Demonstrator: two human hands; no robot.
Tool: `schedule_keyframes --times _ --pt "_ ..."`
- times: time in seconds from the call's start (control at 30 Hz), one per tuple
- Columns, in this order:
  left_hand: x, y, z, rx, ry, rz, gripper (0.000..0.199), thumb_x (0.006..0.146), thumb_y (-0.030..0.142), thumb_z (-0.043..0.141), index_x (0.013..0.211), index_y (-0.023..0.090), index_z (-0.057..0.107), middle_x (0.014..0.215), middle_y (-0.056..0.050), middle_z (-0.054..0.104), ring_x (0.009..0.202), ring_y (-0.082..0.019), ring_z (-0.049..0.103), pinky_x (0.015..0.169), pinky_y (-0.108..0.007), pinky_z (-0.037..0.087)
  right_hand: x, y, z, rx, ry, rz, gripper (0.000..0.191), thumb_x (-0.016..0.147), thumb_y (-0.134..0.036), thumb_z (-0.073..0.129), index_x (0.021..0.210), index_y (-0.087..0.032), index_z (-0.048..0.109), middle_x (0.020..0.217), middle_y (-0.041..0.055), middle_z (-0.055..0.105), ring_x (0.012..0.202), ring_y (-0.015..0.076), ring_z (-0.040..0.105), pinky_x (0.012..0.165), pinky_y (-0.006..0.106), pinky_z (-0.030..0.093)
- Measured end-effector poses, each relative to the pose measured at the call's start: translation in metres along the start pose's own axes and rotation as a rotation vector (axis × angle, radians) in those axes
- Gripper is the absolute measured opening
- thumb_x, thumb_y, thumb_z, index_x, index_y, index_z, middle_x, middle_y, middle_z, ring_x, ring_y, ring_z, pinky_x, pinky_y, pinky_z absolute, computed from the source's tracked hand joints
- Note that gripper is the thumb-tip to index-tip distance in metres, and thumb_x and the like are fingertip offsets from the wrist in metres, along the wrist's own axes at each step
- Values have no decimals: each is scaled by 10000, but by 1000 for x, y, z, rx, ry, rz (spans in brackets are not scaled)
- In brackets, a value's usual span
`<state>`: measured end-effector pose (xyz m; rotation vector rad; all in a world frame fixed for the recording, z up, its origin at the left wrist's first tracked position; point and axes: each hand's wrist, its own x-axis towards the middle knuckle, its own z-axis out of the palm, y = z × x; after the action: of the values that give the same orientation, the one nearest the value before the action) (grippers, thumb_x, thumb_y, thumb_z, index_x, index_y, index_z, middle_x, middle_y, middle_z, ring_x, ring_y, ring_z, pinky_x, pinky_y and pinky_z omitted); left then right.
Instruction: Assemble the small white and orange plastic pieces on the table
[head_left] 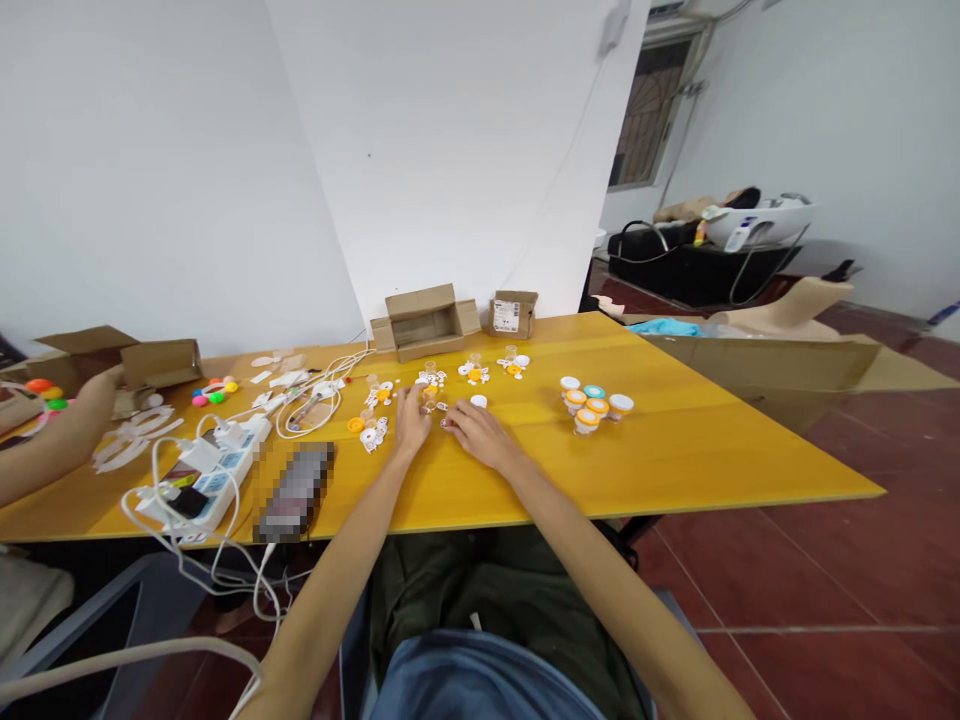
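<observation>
My left hand (412, 425) is closed at the edge of a clear plastic cup (428, 407), low over the yellow table; its fingers partly hide the cup. Beside it, my right hand (480, 436) pinches a small white piece with dark reddish spots (444, 423). A white round lid (478, 401) lies just beyond the right fingers. Around my hands are small groups of parts: an orange ring (355, 425), white spotted pieces (373, 436) and clear cups (475, 361). To the right stand several assembled small jars (587, 420) with orange or teal rims and white tops.
An open cardboard box (426, 325) and a smaller carton (513, 314) stand against the wall. On the left lie a power strip (225, 475) with white cables, a blurred phone (296, 492) and coloured balls (216, 397). Another person's arm (64, 440) reaches in there.
</observation>
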<state>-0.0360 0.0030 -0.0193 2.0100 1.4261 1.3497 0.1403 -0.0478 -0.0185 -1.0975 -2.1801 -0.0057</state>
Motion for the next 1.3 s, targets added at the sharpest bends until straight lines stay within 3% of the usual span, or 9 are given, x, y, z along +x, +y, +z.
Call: schedule_keyframes --times 0.23,0.43,0.53,0.63,0.73,0.93,1.1,1.3 --pt "0 2 0 14 16 -18 573 660 -13 536 1142 270 662 1110 -56 586 835 -205 610 884 -373 551 0 4 5 -1 5 -8 169 962 -171 564 1002 -248 709 1017 66 647 961 204 620 872 344 518" --pt "0 10 0 41 41 10 519 694 9 571 1127 279 670 1107 -61 579 1091 -265 605 1029 -423 503 1 1 6 -27 -2 -12 236 968 -177 537 1097 -252 720 1073 85 671 982 224 614 903 381 515" --pt "1 13 3 29 28 49 458 721 28 586 1094 277 682 1092 -51 581 1121 -255 593 1072 -430 476 1 0 4 -40 41 -5 260 960 -154 518 1092 -263 713 1097 80 673 1013 228 607 903 382 509" --pt "2 14 5 26 10 66 382 739 52 610 1045 263 696 1087 -48 584 1127 -244 588 1086 -432 463 1 3 0 -58 126 75 283 923 -97 516 1065 -256 703 1142 94 665 1077 253 584 910 402 495" --pt "1 14 6 48 -11 69 324 745 103 671 1026 261 705 1088 -53 586 1136 -244 584 1083 -430 461 1 5 -3 -79 186 250 337 882 -57 516 1113 -238 682 1227 126 637 1160 296 541 933 438 472" --pt "-4 22 4 176 -72 70 317 777 204 730 1087 273 723 1215 -83 572 1210 -265 550 1090 -443 446 3 -2 -9 -153 104 574 366 887 -101 534 1222 -199 644 1327 154 603 1183 316 532 971 446 429" --pt "-6 28 3 269 -160 87 147 838 258 693 964 277 767 1324 -82 573 1252 -308 504 1071 -499 446 5 -8 -13 -187 17 627 297 905 -130 527 1144 -221 678 1199 130 668 1090 290 584 899 392 441" --pt "-2 25 4 299 -165 67 135 866 229 651 907 261 776 1244 -84 626 1180 -292 550 1041 -479 460 5 -4 -15 -155 14 614 324 894 -131 552 1186 -219 659 1175 127 676 1088 286 601 916 388 447"
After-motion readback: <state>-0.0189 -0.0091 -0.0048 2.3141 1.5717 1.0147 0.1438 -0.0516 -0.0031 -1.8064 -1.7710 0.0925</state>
